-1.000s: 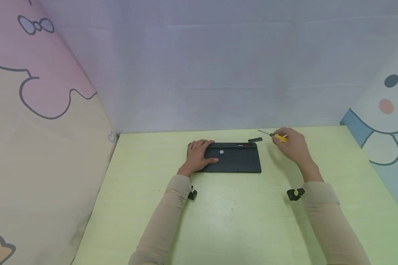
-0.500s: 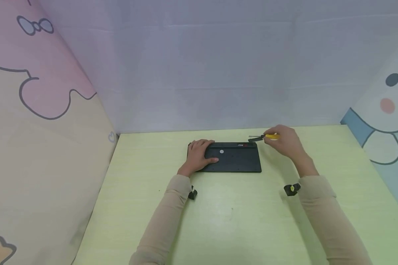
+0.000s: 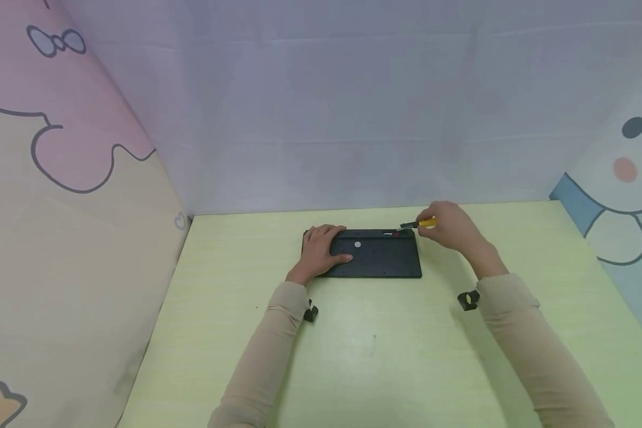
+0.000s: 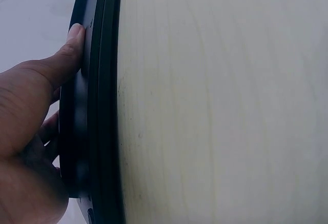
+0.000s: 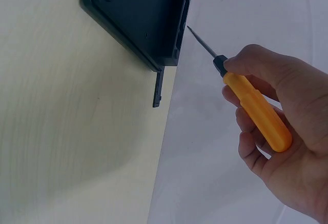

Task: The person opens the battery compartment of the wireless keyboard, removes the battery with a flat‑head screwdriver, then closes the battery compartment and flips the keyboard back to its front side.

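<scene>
A black keyboard [image 3: 377, 258] lies underside up on the table, with a round pale sticker on it. My left hand [image 3: 318, 249] grips its left end, thumb flat on the underside and fingers over the far edge; the left wrist view shows this thumb [image 4: 76, 39] at close range. In my right hand [image 5: 277, 96] is a screwdriver [image 5: 259, 111] with a yellow handle, held between thumb and fingers. Its metal tip points at the raised ridge near the keyboard's far right corner. From that corner a thin black strip [image 5: 158, 88] sticks out.
The pale wooden table [image 3: 374, 356] reaches to a whitish backdrop [image 3: 321, 119] close behind the keyboard. Panels printed with cartoons stand at the left [image 3: 75, 238] and right [image 3: 626, 196]. A small black device [image 3: 468, 300] sits at my right wrist.
My right hand has moved left with the screwdriver, bringing its tip from beyond the black strip to the keyboard's far right ridge. The left hand and the keyboard have stayed put.
</scene>
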The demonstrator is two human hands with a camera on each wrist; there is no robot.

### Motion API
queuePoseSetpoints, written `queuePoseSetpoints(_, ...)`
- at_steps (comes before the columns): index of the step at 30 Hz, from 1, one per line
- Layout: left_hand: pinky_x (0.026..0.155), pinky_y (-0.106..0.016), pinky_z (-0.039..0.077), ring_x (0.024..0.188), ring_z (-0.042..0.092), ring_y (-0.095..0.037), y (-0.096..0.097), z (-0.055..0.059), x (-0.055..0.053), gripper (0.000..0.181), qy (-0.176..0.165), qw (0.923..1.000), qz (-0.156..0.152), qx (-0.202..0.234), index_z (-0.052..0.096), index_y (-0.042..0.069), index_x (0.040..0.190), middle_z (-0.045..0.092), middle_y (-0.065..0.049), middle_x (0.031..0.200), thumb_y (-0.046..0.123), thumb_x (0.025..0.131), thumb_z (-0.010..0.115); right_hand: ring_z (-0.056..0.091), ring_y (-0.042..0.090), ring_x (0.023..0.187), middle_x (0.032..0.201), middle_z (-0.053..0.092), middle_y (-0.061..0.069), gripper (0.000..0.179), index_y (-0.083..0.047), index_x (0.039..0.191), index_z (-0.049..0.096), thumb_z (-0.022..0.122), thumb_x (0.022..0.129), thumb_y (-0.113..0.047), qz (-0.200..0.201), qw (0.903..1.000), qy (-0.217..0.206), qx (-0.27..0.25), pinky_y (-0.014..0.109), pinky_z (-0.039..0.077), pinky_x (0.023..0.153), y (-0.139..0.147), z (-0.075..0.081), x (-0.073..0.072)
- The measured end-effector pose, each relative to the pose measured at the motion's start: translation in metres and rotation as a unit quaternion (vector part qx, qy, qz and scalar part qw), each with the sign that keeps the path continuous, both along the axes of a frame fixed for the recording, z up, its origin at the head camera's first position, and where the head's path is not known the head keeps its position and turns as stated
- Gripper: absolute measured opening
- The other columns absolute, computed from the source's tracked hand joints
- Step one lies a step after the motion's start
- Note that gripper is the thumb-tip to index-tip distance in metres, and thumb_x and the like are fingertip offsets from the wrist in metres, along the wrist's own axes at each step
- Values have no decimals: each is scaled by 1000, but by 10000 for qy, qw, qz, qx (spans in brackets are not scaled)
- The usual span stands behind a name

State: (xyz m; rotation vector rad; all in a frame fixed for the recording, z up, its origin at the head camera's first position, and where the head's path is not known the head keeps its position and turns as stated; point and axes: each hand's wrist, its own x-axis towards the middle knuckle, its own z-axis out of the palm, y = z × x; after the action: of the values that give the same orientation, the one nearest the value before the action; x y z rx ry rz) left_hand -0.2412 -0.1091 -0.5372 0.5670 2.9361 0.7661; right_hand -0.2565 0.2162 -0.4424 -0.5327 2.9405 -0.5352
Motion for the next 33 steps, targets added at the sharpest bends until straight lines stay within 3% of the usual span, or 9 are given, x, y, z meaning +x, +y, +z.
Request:
queuePoseSetpoints(11, 130, -56, 16, 147, 43, -27, 1, -1, -1, 77, 32, 10000, 1, -60, 46, 22, 153, 53, -7, 150, 51, 88, 76, 67, 35, 96, 103, 75, 18, 24, 2, 108, 78, 73, 88, -11, 548, 9973, 107, 486, 53, 55, 90, -7, 13, -1)
queuePoseSetpoints(17, 130, -57, 16, 146, 43, -27, 1, 0, -1, 77, 33, 10000, 6, -23, 47, 22, 153, 53, -8, 150, 50, 88, 77, 69, 32, 88, 94, 77, 15, 14, 0, 96, 79, 74, 86, -7, 948, 9923, 319, 729, 51, 58, 86, -16, 22, -3)
queuePoseSetpoints(23, 130, -56, 16, 147, 43, -27, 2, -1, -1, 77, 30, 10000, -3, -61, 46, 22, 153, 53, -7, 151, 51, 88, 76, 65, 27, 79, 85, 77, 10, 4, -3, 83, 78, 77, 83, -7, 980, 9908, 320, 882, 48, 57, 80, -23, 28, -6)
queuePoseSetpoints(28, 130, -56, 17, 147, 43, -27, 3, 1, -2, 77, 37, 9999, -54, -87, 46, 22, 153, 52, -7, 151, 51, 88, 76, 52, 20, 67, 70, 68, 4, 16, -7, 68, 70, 77, 83, -4, 946, 9907, 158, 966, 38, 50, 67, -30, 32, -7)
queuePoseSetpoints(33, 130, -56, 16, 147, 42, -26, 4, 5, -2, 78, -23, 9999, -43, -125, 45, 23, 154, 52, -7, 152, 51, 89, 76, 45, 18, 65, 66, 62, 2, 18, -8, 67, 68, 74, 83, -2, 915, 9904, 3, 1037, 33, 44, 63, -33, 32, -10)
